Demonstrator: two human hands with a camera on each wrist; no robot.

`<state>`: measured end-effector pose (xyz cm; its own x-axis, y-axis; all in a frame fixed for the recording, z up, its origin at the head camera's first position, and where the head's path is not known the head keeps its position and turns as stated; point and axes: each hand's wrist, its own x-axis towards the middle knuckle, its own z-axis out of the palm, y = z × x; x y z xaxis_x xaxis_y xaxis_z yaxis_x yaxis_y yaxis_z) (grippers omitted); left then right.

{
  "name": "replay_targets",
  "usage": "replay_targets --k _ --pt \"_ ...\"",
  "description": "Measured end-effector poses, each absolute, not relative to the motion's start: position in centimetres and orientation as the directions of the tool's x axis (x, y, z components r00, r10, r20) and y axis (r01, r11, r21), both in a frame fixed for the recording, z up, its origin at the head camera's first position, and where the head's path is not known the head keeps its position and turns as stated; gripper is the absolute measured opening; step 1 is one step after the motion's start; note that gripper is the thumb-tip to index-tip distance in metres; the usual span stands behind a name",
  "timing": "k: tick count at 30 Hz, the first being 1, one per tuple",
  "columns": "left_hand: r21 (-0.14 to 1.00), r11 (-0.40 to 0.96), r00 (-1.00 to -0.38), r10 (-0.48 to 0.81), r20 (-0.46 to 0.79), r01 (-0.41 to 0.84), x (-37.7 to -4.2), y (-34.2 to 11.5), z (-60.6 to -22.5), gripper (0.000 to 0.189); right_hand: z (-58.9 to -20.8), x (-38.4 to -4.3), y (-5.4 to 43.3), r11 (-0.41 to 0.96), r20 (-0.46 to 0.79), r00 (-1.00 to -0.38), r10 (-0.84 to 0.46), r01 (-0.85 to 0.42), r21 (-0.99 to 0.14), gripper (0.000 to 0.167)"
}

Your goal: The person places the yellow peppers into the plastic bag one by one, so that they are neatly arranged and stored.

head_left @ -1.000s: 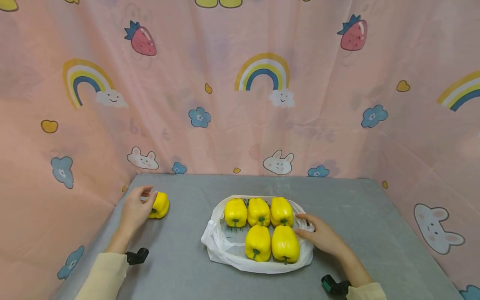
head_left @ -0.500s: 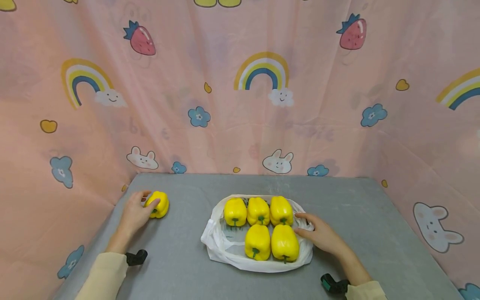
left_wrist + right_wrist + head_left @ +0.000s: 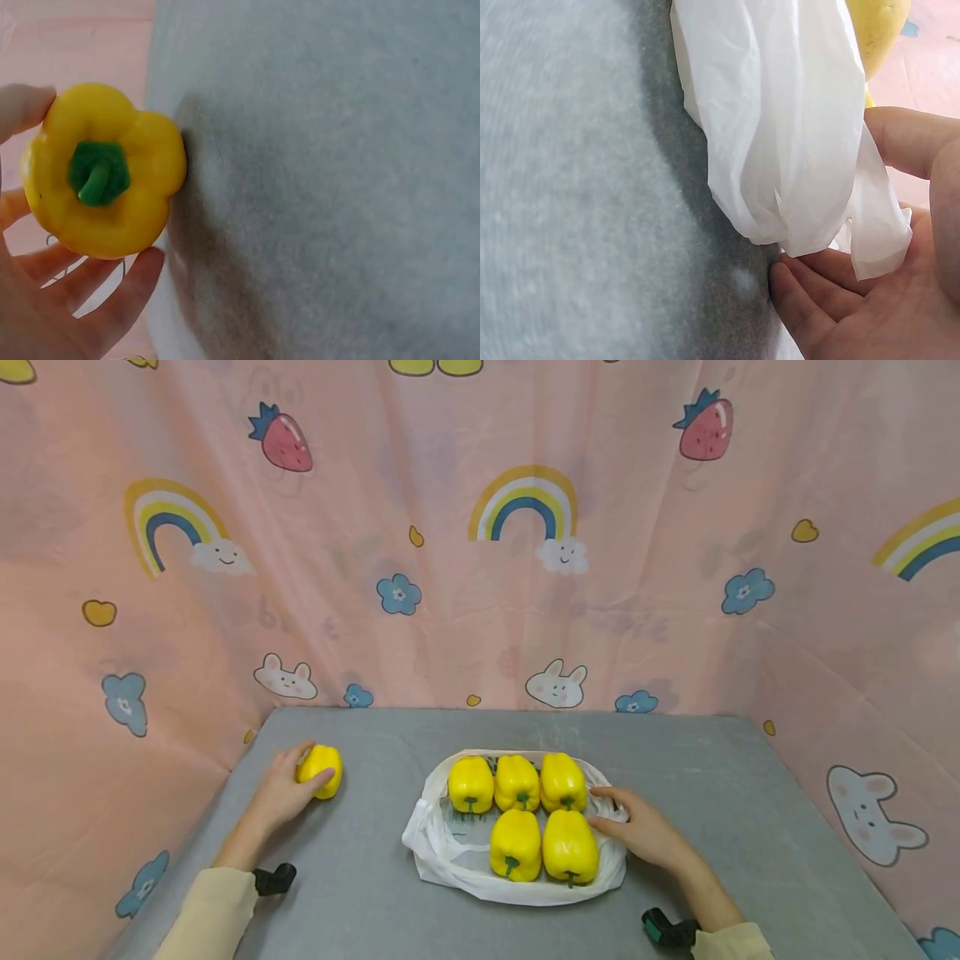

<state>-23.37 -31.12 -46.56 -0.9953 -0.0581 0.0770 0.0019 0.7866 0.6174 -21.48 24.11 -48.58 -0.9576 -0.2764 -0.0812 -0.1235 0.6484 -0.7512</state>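
On the left of the table, my left hand (image 3: 285,785) holds a yellow bell pepper (image 3: 322,770) between thumb and fingers. The left wrist view shows that bell pepper's green stem (image 3: 97,176) facing the camera, with fingertips under its lower side. A white plastic bag (image 3: 442,864) lies spread open at the middle, its rim rolled down. Several more yellow bell peppers (image 3: 515,846) stand in it, three in a back row and two in front. At the bag's right rim is my right hand (image 3: 648,831), its thumb over the white plastic (image 3: 802,150) and fingers outside it.
The grey table (image 3: 360,893) reaches back to a pink curtain (image 3: 450,635) printed with rainbows and rabbits, which also rises along both sides. Inside the bag, the front left spot shows bare plastic. Black wrist mounts (image 3: 276,878) stick out from both forearms.
My left hand has closed round the lone bell pepper, thumb coming across its front, and the bell pepper has shifted slightly right. The right hand and the bag stay where they were.
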Motion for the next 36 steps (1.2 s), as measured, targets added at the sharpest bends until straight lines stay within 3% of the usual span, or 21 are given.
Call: replay_targets --k 36 --pt "0.671 0.739 -0.994 -0.014 0.111 0.064 -23.3 -26.8 -46.8 0.074 -48.6 -21.5 24.2 0.655 -0.091 -0.958 -0.273 -0.116 -0.746 0.062"
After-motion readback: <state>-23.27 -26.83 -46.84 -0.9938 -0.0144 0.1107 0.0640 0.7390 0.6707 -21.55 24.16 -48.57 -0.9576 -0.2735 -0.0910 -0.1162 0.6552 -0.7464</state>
